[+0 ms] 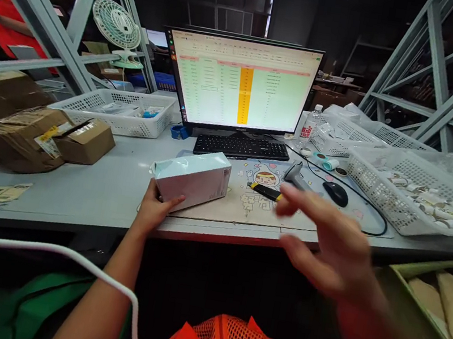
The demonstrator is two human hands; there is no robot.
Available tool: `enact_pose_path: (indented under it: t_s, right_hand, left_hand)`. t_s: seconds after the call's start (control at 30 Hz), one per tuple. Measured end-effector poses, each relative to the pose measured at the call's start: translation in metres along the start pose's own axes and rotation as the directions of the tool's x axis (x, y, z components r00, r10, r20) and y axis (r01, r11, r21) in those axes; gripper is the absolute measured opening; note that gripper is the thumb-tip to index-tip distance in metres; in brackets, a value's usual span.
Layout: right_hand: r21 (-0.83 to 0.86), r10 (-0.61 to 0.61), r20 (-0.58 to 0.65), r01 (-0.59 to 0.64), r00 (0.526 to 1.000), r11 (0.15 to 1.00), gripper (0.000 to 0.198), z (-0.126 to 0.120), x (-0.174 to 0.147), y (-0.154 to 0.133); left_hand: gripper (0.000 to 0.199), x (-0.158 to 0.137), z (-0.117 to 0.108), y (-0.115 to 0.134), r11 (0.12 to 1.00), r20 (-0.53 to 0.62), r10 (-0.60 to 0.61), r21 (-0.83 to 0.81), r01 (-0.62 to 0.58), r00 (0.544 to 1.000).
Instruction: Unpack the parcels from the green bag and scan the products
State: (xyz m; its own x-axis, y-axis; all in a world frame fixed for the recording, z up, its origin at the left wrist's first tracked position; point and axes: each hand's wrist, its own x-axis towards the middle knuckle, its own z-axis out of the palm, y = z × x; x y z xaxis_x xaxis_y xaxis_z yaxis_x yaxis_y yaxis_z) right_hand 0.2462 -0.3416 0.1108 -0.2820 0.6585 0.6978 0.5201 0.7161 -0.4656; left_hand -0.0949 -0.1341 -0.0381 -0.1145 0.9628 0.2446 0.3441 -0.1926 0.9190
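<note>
My left hand [156, 207] grips the near left end of a pale box [193, 184], thumb on its front side. The box lies tilted across the desk mat, its light blue top facing up and small print on its right end. In the air right of it is my right hand [326, 242], blurred, fingers apart with nothing in them. Just beyond its fingertips lie a black and yellow utility knife [265, 191] and a grey barcode scanner [296, 175] on the mat.
A monitor [243, 89] stands behind a black keyboard [242, 148]. At right are a mouse [335, 193], a bottle [311, 124] and white baskets [408, 215]. Cardboard boxes [20, 137], another basket [116, 128] and a fan [117, 25] stand left. A person in orange [5, 14] is at far left.
</note>
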Motion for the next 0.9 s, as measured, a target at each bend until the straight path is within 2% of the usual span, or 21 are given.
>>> enact_pose_path:
  t_s: [0.03,0.1,0.17,0.2,0.3,0.37,0.43,0.5,0.53,0.57,0.6,0.67,0.73,0.77,0.8,0.83,0.9]
  right_hand:
    - [-0.085,0.003,-0.026,-0.005,1.0,0.996,0.073,0.002,0.004,0.011]
    - [-0.209,0.092,-0.01,-0.092,0.996,0.974,0.094,0.005,0.005,0.035]
    - [-0.212,0.252,0.111,-0.224,0.961,0.951,0.116,0.002,-0.007,0.05]
    - [-0.18,0.337,0.182,-0.306,0.924,0.935,0.121,-0.001,-0.016,0.052]
    - [-0.046,0.518,0.323,-0.534,0.792,0.844,0.109,-0.013,-0.052,0.038]
    - [0.024,0.59,0.297,-0.624,0.751,0.781,0.092,-0.023,-0.077,0.023]
    - [0.052,0.673,0.192,-0.692,0.715,0.72,0.082,-0.04,-0.106,0.01]
    - [0.062,0.762,0.003,-0.761,0.648,0.646,0.081,-0.065,-0.139,-0.006]
    - [0.064,0.785,-0.137,-0.786,0.604,0.615,0.081,-0.08,-0.158,-0.016]
    - [0.071,0.773,-0.31,-0.798,0.553,0.599,0.082,-0.096,-0.178,-0.027]
    - [0.082,0.718,-0.494,-0.796,0.49,0.6,0.081,-0.112,-0.199,-0.039]
    - [0.101,0.487,-0.814,-0.747,0.318,0.658,0.075,-0.143,-0.24,-0.063]
    - [0.091,0.194,-0.977,-0.639,0.093,0.764,0.068,-0.169,-0.279,-0.084]
    - [0.072,0.07,-0.997,-0.576,-0.026,0.814,0.065,-0.179,-0.297,-0.093]
    - [0.052,-0.024,-0.99,-0.515,-0.14,0.856,0.062,-0.187,-0.313,-0.101]
    - [0.034,-0.09,-0.965,-0.461,-0.245,0.887,0.059,-0.194,-0.328,-0.108]
    - [0.031,-0.142,-0.901,-0.387,-0.411,0.922,0.052,-0.202,-0.352,-0.119]
  left_hand:
    - [0.097,-0.004,0.001,0.007,1.0,0.004,0.001,-0.019,-0.001,1.0]
    - [0.101,-0.016,0.005,0.025,0.999,0.076,-0.001,-0.037,0.004,0.997]
    - [0.105,-0.031,0.011,0.042,1.0,0.237,0.011,-0.017,-0.008,0.971]
    - [0.108,-0.039,0.015,0.049,1.0,0.327,0.016,-0.001,-0.017,0.945]
    - [0.114,-0.059,0.035,0.056,0.999,0.537,0.003,0.032,-0.024,0.844]
    - [0.122,-0.066,0.06,0.049,0.999,0.638,0.024,-0.032,-0.005,0.77]
    - [0.129,-0.075,0.098,0.037,0.977,0.747,0.085,-0.192,0.091,0.66]
    - [0.123,-0.094,0.141,0.026,0.922,0.863,0.113,-0.276,0.272,0.493]
    - [0.115,-0.108,0.161,0.021,0.904,0.914,0.117,-0.259,0.339,0.387]
    - [0.104,-0.126,0.18,0.017,0.908,0.953,0.123,-0.221,0.357,0.278]
    - [0.091,-0.145,0.196,0.014,0.929,0.977,0.138,-0.184,0.32,0.163]
    - [0.066,-0.188,0.22,0.006,0.973,0.973,0.208,-0.195,0.119,-0.102]
    - [0.047,-0.228,0.235,-0.003,0.941,0.885,0.237,-0.311,-0.131,-0.4]
    - [0.039,-0.245,0.24,-0.007,0.893,0.826,0.211,-0.38,-0.241,-0.522]
    - [0.032,-0.26,0.245,-0.012,0.833,0.774,0.166,-0.442,-0.334,-0.611]
    - [0.026,-0.272,0.249,-0.017,0.771,0.74,0.114,-0.487,-0.411,-0.663]
    - [0.02,-0.287,0.254,-0.025,0.669,0.71,0.027,-0.536,-0.515,-0.704]
